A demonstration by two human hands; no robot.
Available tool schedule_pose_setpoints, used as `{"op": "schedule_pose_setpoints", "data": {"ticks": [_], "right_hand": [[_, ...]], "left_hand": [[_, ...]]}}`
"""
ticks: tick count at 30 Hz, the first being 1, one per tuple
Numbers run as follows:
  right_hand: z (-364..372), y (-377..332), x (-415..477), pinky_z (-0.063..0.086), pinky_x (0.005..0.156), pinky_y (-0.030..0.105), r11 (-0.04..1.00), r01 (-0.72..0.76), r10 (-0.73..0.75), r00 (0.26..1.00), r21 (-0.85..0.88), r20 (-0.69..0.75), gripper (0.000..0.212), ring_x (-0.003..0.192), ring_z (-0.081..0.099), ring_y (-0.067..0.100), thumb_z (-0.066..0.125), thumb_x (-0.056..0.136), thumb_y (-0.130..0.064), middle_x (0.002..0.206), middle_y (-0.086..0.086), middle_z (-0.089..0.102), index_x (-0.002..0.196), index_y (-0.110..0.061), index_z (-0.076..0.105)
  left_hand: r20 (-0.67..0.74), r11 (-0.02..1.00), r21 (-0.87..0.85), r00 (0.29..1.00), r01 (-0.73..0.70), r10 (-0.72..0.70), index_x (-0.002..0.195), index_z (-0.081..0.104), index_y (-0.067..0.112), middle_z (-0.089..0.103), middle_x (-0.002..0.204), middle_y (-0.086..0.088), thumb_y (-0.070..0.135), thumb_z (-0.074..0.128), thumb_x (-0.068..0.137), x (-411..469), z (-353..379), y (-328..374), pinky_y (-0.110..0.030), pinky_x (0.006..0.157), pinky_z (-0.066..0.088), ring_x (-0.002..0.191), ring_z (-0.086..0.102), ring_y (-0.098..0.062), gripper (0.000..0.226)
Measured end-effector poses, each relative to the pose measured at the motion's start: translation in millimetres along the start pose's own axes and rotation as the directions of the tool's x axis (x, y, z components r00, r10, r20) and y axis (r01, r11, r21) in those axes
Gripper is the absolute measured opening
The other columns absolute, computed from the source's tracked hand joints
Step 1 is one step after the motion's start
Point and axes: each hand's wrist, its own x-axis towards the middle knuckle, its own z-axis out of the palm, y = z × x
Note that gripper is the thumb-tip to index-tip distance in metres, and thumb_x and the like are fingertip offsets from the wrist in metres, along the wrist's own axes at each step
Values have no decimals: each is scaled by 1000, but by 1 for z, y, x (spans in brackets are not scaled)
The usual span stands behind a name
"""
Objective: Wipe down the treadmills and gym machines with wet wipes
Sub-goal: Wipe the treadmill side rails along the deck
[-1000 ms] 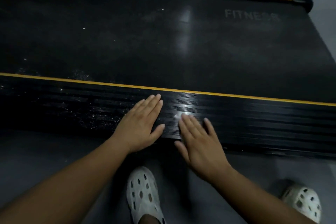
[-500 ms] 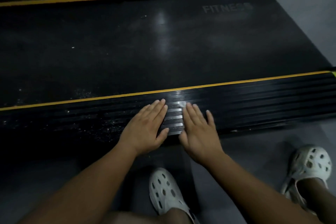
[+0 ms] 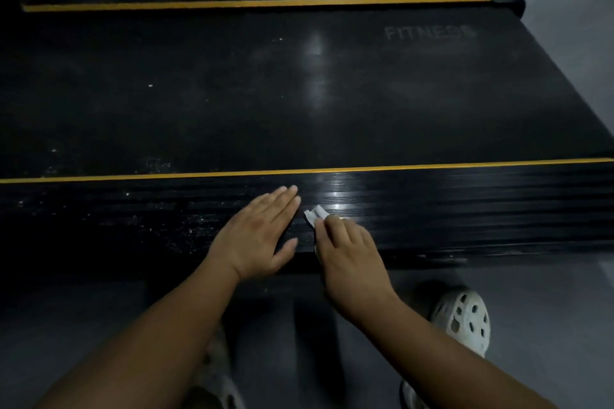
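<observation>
Most of the crumpled white wet wipe (image 3: 315, 213) is hidden under the right hand (image 3: 349, 252) on the black ribbed treadmill side rail (image 3: 465, 206); only a corner is seen. The rail is cut off at both side edges. Beyond the rail, the faded grey belt lettering (image 3: 430, 33) is blurred at its end.

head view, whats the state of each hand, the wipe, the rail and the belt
left hand, flat, fingers straight, resting on the side rail
right hand, fingers curled over the wet wipe
wet wipe, crumpled, pressed on the rail
side rail, dusty specks left of the hands, glossy to their right
belt, a few white specks
</observation>
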Motion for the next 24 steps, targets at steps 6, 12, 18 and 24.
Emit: {"op": "schedule_pose_setpoints", "data": {"ticks": [6,12,18,24], "right_hand": [[7,-19,-12,27,121,49,999,-43,42,997,9,72,72,146,39,31,53,77,-16,157,19,40,147,-1,47],[-17,-25,26,-4,126,47,988,-24,-20,960,153,278,72,151,-23,14,29,99,-24,167,2,-18,161,-12,-6],[-17,0,46,-2,126,48,974,-165,130,968,152,216,94,155,-6,11,-4,79,-58,170,0,-4,163,-15,8],[-5,-27,52,-6,126,42,978,-12,-34,976,207,217,82,155,-9,9,4,91,-57,170,-2,-1,163,-17,13]], "left_hand": [[-7,1000,-5,1000,-8,8,154,40,5,31,164,-11,50,37,96,0,-2,-1,-43,123,28,152,30,-24,74],[19,999,-44,1000,-4,5,156,37,7,28,165,-11,55,31,95,-2,-5,-5,-38,124,16,153,26,-23,78],[-10,999,-20,999,36,-36,157,35,10,26,166,-7,64,28,98,-17,-4,-23,-36,125,19,153,26,-20,81],[9,995,13,995,97,-97,157,35,6,24,166,-10,64,34,93,-16,-3,-22,-39,123,13,155,18,-22,86]]}}
